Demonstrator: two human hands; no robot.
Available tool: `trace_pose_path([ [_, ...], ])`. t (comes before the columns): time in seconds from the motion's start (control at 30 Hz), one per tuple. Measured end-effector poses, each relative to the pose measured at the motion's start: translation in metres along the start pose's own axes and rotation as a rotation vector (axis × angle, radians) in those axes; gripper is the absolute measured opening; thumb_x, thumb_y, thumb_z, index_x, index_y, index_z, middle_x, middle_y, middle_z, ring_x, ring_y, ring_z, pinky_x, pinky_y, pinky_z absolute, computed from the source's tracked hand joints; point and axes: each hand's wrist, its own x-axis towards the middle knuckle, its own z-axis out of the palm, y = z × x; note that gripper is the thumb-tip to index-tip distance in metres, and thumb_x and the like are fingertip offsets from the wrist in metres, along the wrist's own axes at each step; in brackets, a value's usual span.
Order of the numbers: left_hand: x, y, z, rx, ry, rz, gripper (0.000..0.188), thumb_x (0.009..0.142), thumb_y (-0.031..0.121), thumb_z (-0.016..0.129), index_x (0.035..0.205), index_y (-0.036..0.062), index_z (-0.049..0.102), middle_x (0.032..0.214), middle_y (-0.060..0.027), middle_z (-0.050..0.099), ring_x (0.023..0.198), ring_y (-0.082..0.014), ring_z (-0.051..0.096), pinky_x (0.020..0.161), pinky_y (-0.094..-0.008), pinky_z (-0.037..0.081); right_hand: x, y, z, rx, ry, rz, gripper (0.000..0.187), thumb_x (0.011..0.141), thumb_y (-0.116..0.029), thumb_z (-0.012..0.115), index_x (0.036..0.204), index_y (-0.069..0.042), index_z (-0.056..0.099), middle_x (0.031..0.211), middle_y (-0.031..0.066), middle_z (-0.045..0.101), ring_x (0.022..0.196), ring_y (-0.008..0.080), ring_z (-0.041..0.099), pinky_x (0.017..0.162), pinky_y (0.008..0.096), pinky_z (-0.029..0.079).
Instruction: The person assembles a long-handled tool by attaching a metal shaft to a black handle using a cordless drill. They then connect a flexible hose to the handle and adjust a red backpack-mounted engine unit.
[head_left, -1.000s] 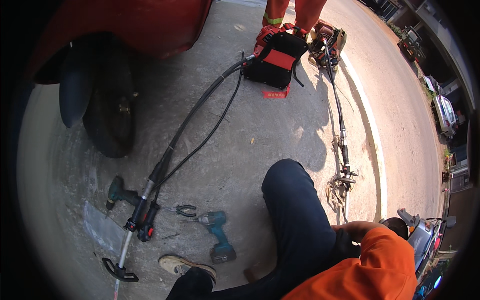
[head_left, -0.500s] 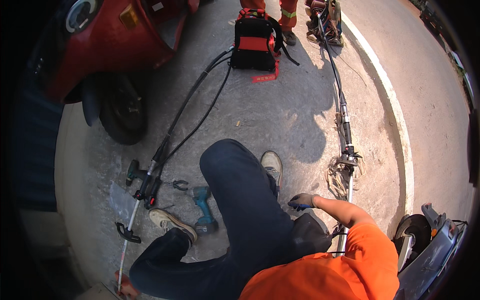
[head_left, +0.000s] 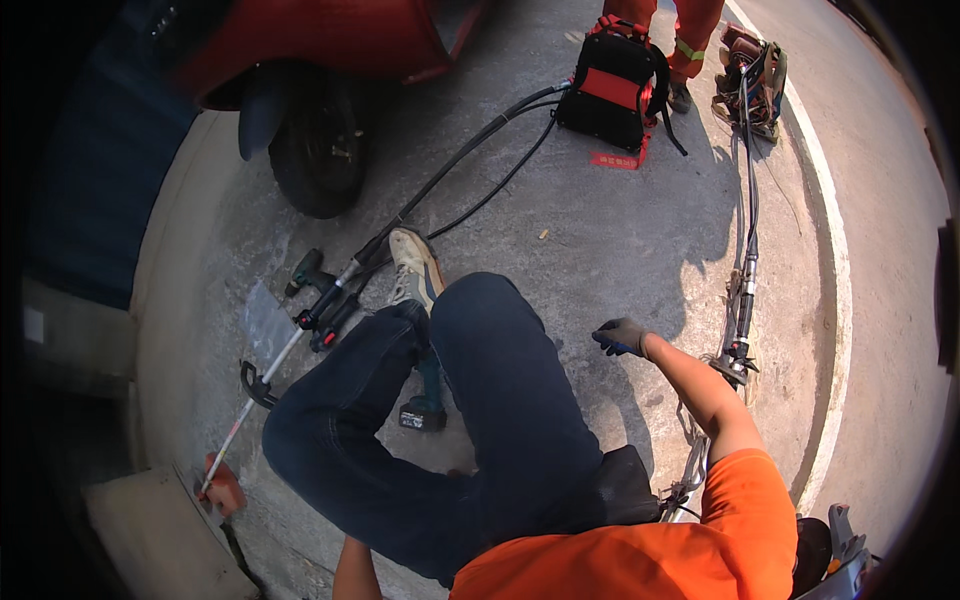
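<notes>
My right hand [head_left: 622, 337], in a grey and dark blue glove, hangs above the concrete to the right of my knee. Its fingers are curled together; the palm is hidden, and I cannot make out anything in it. Of my left arm only the forearm [head_left: 357, 572] shows at the lower edge; my leg hides the hand. A teal cordless power tool [head_left: 428, 395] stands on its battery between my legs, partly covered by them. Left of my shoe lies a dark green drill [head_left: 308, 270], beside a long pole tool [head_left: 285, 355] with a black handle.
A black hose runs from the pole tool to a black and red backpack unit [head_left: 610, 88], near another person's orange trouser legs [head_left: 690, 35]. A second pole tool [head_left: 745, 300] lies along the white kerb [head_left: 835, 250]. A red vehicle [head_left: 330, 40] stands far left, a plastic bag [head_left: 268, 318] nearer.
The view has shifted, moving the surroundings right and up. My left foot has moved forward beside the hose, and my left forearm has come into view. My right hand remains curled.
</notes>
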Motion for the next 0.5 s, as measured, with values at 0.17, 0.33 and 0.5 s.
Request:
trace_pose_path([
  [0.17,0.067,0.038,0.004,0.101,-0.140,-0.031,0.050,0.102,0.038,0.067,0.132,-0.0023,0.072,0.129,-0.0191,0.077,0.118,-0.0358,0.073,0.104,-0.0433,0.055,0.020,-0.091,-0.032,0.095,0.039,-0.141,0.052,0.101,-0.044,0.073,0.129,0.000,0.072,0.104,0.0095,0.076,0.087,0.0175,0.072,0.076,0.0331,0.058],
  [0.33,0.199,0.115,-0.020,0.213,-0.152,0.082,0.051,0.101,0.039,0.068,0.132,-0.0022,0.072,0.129,-0.0194,0.077,0.119,-0.0366,0.073,0.104,-0.0438,0.055,0.023,-0.127,-0.073,0.019,0.017,-0.044,0.058,0.100,-0.046,0.072,0.133,0.002,0.070,0.111,0.0135,0.076,0.092,0.0205,0.074,0.085,0.0351,0.060],
  [0.5,0.366,0.242,-0.051,0.198,0.147,0.387,0.058,0.099,0.046,0.065,0.136,0.0013,0.071,0.136,-0.0242,0.072,0.126,-0.0418,0.068,0.108,-0.0463,0.053,0.051,-0.176,-0.104,-0.314,0.080,0.162,0.058,0.099,-0.048,0.068,0.126,0.004,0.074,0.110,0.0150,0.077,0.093,0.0226,0.075,0.086,0.0392,0.059],
])
